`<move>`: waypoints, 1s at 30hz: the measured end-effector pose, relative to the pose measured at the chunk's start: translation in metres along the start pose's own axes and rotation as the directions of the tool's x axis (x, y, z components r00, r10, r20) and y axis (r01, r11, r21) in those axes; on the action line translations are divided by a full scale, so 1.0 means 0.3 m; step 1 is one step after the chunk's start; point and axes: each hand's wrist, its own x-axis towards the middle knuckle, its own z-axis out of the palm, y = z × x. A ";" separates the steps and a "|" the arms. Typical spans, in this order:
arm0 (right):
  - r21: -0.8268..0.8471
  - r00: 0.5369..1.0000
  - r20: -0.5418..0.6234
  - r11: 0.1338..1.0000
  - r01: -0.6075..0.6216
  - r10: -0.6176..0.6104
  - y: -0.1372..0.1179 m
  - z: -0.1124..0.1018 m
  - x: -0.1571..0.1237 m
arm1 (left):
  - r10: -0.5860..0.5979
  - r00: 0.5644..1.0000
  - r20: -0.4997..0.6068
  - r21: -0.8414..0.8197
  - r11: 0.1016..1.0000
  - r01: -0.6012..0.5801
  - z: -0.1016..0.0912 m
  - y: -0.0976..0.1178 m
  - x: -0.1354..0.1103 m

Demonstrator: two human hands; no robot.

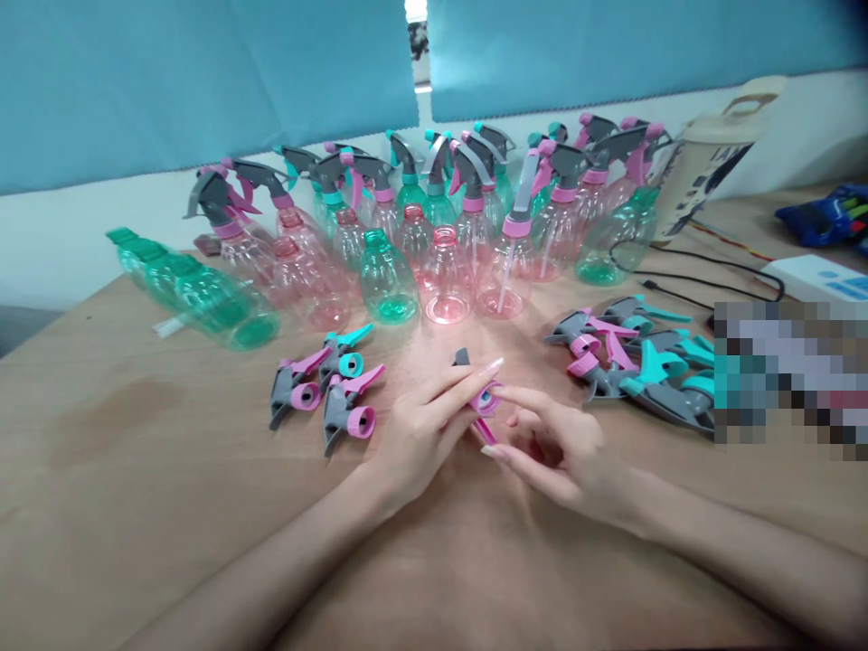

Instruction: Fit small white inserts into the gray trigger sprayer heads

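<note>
Both my hands meet at the middle of the wooden table [136, 470] around one grey and pink spray trigger head [483, 400]. My left hand [424, 429] holds it from the left, fingers curled over it, its grey tip showing above. My right hand [549, 443] pinches its pink collar and trigger from the right. Three loose trigger heads [329, 389] lie left of my hands. A pile of several grey, pink and teal trigger heads [630, 357] lies to the right.
Many pink and green clear bottles [440, 262] stand at the back, some with sprayers fitted. Green bottles [196, 289] lie on their side at the left. A black cable [692, 271], a white box [817, 276] and a bag [705, 154] are at the right.
</note>
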 end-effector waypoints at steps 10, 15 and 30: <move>0.013 0.998 -0.052 0.999 0.030 -0.029 0.005 0.000 -0.001 | -0.008 0.999 0.033 -0.005 1.000 0.008 -0.002 0.006 -0.001; 0.027 0.999 -0.001 0.999 0.045 -0.045 0.002 -0.004 0.012 | 0.013 0.999 0.030 -0.006 1.000 -0.013 0.000 0.008 0.001; -0.160 0.995 0.012 0.982 0.103 -0.103 0.011 -0.007 0.033 | 0.005 0.997 0.072 -0.047 0.999 -0.002 0.023 0.012 -0.015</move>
